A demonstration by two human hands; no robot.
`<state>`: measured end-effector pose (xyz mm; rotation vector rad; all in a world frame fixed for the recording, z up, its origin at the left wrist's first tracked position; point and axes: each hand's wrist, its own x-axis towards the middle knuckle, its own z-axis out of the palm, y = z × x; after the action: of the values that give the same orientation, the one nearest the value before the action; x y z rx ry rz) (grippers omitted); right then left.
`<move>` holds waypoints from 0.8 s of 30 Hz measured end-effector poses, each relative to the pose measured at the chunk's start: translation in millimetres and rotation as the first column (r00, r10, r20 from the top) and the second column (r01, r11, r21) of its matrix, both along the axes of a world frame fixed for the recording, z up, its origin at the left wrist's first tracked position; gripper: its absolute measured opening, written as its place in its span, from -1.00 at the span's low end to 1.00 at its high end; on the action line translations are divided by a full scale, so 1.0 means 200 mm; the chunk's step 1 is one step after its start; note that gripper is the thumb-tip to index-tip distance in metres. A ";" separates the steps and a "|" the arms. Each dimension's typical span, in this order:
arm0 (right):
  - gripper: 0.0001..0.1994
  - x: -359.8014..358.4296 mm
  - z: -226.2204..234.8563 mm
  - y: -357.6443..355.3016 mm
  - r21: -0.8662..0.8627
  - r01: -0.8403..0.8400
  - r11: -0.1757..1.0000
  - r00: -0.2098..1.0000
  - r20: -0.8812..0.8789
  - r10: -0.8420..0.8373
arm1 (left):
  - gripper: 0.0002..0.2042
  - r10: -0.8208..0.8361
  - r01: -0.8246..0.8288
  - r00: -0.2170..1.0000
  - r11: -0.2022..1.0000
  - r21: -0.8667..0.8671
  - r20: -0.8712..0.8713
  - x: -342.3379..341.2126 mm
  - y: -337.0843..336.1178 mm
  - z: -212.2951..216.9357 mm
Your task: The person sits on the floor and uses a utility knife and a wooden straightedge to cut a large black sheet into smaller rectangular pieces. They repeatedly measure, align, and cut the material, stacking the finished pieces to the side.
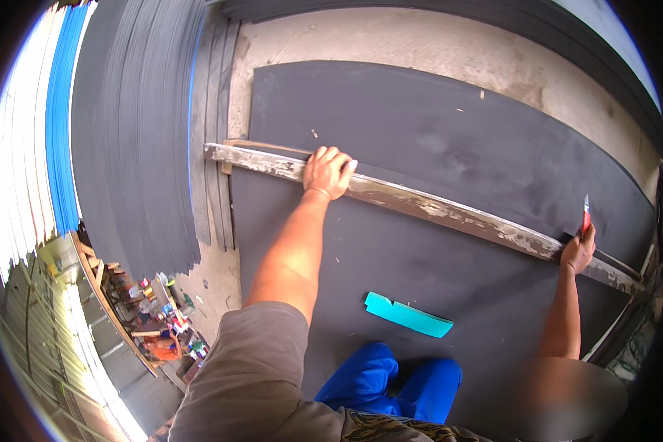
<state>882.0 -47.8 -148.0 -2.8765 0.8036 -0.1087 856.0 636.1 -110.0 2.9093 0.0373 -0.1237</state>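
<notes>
A long, straight bar (435, 208) with worn brown and whitish paint lies across a large dark grey sheet (420, 110). My left hand (328, 173) grips the bar left of its middle, fingers over the far edge. Near the bar's right end, my right hand (578, 253) is closed around a red-handled utility knife (586, 218), its blade pointing up and away from me. That hand is beside the bar; whether it presses on it I cannot tell. A turquoise strip of sheet (409, 314) with a notched edge rests on the dark sheet before my knees.
Stacked dark grey sheets (136, 132), with blue (65, 118) and white ones beyond, stand at the left. A thin wooden strip (265, 147) lies along the bar's left end. Small scraps dot the sheet. Further off at lower left, a person (162, 346) sits among clutter.
</notes>
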 end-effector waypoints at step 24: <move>-0.70 0.05 0.24 1.09 0.217 -0.265 0.939 0.954 -0.085 0.289 | -0.77 -0.024 0.026 0.997 0.999 0.028 -0.073 0.02 0.04 -0.01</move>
<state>891.8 169.5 -99.6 -2.7833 0.3891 0.1657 859.1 644.0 -112.5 2.9338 0.0146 -0.2349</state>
